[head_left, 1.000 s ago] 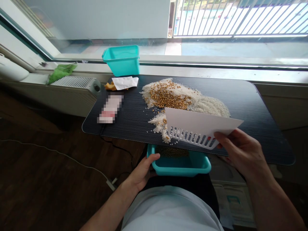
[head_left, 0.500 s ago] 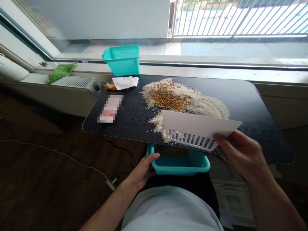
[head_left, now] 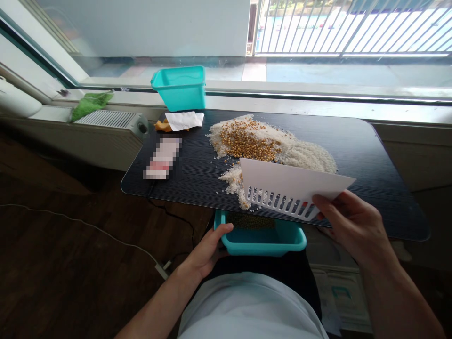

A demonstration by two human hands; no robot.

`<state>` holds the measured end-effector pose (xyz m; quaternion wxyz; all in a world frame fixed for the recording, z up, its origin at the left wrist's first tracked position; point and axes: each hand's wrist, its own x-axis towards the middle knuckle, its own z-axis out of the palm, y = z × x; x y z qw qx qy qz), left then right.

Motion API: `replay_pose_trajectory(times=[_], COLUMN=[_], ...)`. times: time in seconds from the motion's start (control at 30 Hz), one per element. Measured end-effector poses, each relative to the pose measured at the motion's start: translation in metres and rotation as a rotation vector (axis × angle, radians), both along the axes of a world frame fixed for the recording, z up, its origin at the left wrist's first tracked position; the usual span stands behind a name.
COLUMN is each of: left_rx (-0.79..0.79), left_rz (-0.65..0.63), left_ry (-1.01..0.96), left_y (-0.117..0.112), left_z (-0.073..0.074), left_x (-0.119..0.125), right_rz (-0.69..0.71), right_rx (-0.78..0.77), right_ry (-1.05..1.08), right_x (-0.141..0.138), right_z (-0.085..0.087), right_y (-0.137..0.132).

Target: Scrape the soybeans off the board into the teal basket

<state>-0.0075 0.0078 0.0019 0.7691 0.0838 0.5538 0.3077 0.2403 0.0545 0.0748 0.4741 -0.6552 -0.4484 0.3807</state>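
Observation:
My right hand (head_left: 348,219) pinches the right end of a white slotted card (head_left: 293,181), which is tilted over the near part of the table with its row of slots along the lower edge. Past the card lies a heap of white rice (head_left: 310,155) with yellow-brown beans (head_left: 250,143) on top. A smaller strip of rice (head_left: 233,181) trails toward the table's front edge by the card's left end. Below that edge my left hand (head_left: 210,247) grips the left rim of a turquoise tub (head_left: 264,247), thumb over the rim. Small greenish grains (head_left: 250,220) lie inside it.
A second turquoise tub (head_left: 181,89) stands at the table's far left by the window. Near it are a white paper (head_left: 183,121) on something yellow and a blurred-out flat object (head_left: 164,157). A green cloth (head_left: 91,104) rests by the radiator (head_left: 113,136). Cables cross the floor.
The card's left end has shifted slightly right and up in my right hand. My left hand and the tub stay nearly in place.

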Motion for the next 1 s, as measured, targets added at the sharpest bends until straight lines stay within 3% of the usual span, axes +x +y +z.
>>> replay_pose_trajectory(times=[0.2, 0.43, 0.73, 0.87, 1.0], left_rx=[-0.001, 0.002, -0.008, 0.002, 0.008], left_rz=[0.007, 0.011, 0.019, 0.011, 0.009], left_ry=[0.003, 0.005, 0.008, 0.002, 0.006], left_y=[0.000, -0.001, -0.002, -0.002, -0.001], left_z=[-0.001, -0.001, -0.002, 0.000, 0.000], left_x=[-0.001, -0.002, -0.002, -0.002, -0.002], right_rz=[0.111, 0.008, 0.056, -0.019, 0.002], right_rx=[-0.006, -0.002, -0.020, -0.024, -0.041], right_ry=[0.013, 0.047, 0.064, 0.061, 0.075], right_x=[0.005, 0.000, 0.003, 0.002, 0.002], right_z=[-0.003, 0.003, -0.001, 0.002, 0.002], right_y=[0.004, -0.006, -0.004, -0.007, -0.012])
